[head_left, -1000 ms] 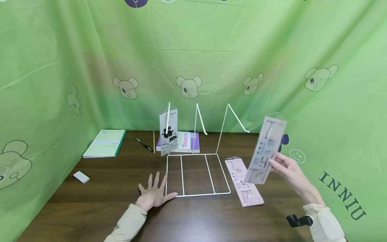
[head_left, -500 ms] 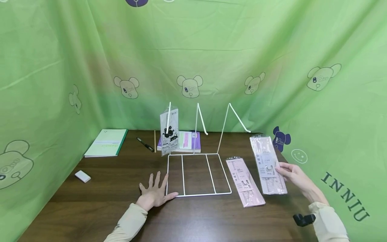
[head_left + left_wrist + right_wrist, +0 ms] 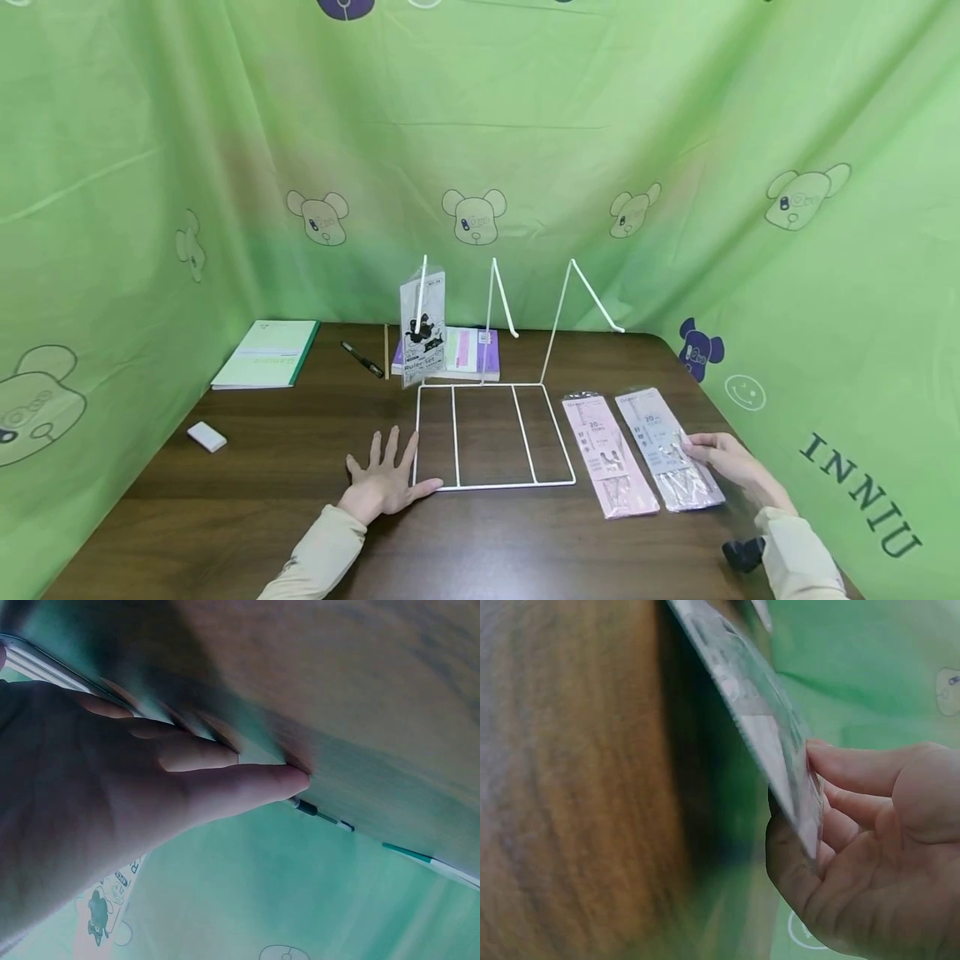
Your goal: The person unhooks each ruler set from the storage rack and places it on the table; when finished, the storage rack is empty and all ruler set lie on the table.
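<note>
My right hand (image 3: 731, 462) pinches the right edge of a packaged ruler set (image 3: 660, 442) in clear plastic, low over the table. In the right wrist view the thumb lies on its face, with fingers (image 3: 791, 855) behind it. Beside it on the left lies a pink packaged ruler set (image 3: 609, 454). My left hand (image 3: 380, 483) rests on the table, fingers spread, its thumb across the front left corner of a white wire display rack (image 3: 495, 486). Another package (image 3: 422, 333), printed "Ruler Set", hangs from the rack's left hook.
The rack's middle hook (image 3: 504, 300) and right hook (image 3: 597, 297) jut forward. Behind the rack lies a purple-edged book (image 3: 491, 354). To the left are a green notebook (image 3: 266, 354), a black pen (image 3: 362, 359), a thin wooden stick (image 3: 386, 350) and a white eraser-like block (image 3: 206, 437).
My right hand has brought its ruler set down and then left, from upright in the air to nearly flat beside the pink one. The left hand has stayed in place.
</note>
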Tool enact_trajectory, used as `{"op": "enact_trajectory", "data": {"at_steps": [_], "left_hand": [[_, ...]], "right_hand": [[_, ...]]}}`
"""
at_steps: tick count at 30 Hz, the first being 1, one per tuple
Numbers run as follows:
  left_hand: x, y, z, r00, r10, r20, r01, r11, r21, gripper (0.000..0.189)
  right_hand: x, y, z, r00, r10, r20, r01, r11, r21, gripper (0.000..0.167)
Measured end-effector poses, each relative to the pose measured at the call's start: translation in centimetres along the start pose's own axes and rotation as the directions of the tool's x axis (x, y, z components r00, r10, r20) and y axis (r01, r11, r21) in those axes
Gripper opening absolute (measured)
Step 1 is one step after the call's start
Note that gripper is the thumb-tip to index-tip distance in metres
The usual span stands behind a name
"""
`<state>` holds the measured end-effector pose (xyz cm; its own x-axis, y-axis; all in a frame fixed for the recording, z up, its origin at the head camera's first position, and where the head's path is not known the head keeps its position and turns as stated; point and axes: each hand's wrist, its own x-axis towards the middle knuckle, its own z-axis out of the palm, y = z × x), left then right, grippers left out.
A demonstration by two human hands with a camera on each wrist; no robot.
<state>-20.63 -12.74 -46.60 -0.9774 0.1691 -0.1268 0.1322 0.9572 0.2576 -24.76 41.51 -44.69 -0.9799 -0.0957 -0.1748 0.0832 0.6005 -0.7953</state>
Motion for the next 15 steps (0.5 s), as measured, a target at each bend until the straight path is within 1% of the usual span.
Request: {"op": "enact_trajectory", "data": {"at_steps": [3, 5, 8, 10, 12, 15], "left_hand": [[0.7, -0.6, 1.1, 1.000, 0.007, -0.019, -0.007, 1.000, 0.001, 0.096], [0.9, -0.7, 1.3, 1.000, 0.011, -0.028, -0.011, 1.000, 0.000, 0.097], [0.2, -0.2, 0.4, 1.000, 0.010, -0.018, -0.010, 1.000, -0.010, 0.095], [-0.1, 0.1, -0.1, 1.000, 0.008, -0.009, -0.008, 1.000, -0.016, 0.094], [0.0, 0.1, -0.1, 1.000, 0.000, 0.007, 0.000, 1.000, -0.010, 0.095], [0.5, -0.4, 0.6, 1.000, -0.006, 0.006, 0.006, 1.000, 0.006, 0.098]], "right_hand": [[0.1, 0.2, 0.2, 1.000, 0.023, 0.000, -0.023, 1.000, -0.019, 0.041], [0.2, 0.2, 0.3, 0.999, 0.039, -0.005, -0.039, 0.999, -0.028, 0.041], [0.2, 0.0, 0.6, 0.996, 0.079, -0.035, -0.080, 0.997, -0.020, 0.038], [0.1, -0.1, 0.8, 0.995, 0.086, -0.055, -0.087, 0.996, -0.019, 0.035], [0.0, -0.3, 0.9, 0.993, 0.090, -0.081, -0.092, 0.996, -0.021, 0.031], [0.0, -0.4, 1.0, 0.991, 0.065, -0.120, -0.075, 0.994, -0.078, 0.027]]}}
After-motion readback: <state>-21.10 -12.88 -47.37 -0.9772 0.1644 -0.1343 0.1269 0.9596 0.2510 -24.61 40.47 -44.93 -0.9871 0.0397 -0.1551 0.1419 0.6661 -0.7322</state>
